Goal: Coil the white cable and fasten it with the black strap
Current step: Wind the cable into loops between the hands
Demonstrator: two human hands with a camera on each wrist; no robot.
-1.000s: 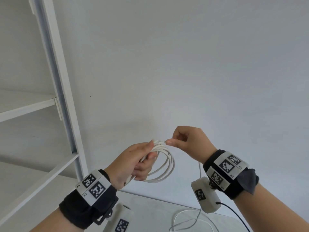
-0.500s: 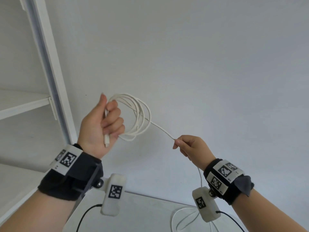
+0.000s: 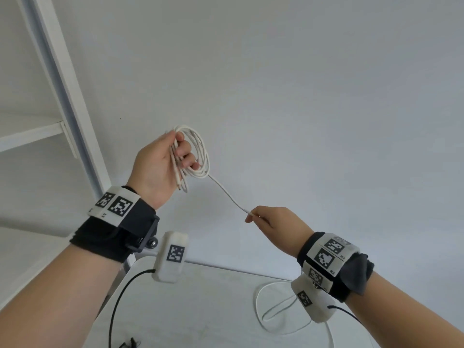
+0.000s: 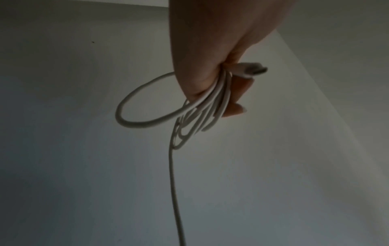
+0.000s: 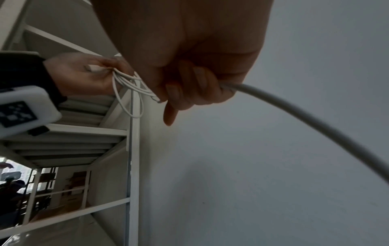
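now the left hand (image 3: 160, 167) grips the coiled white cable (image 3: 198, 151); its free run slants toward four o'clock into the right hand (image 3: 273, 222), which pinches it

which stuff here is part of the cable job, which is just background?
Job:
- white cable, coils gripped in left hand
- right hand pinching the loose run
- slack on the table

Background:
- white shelf unit
- wall

Black strap: not visible.
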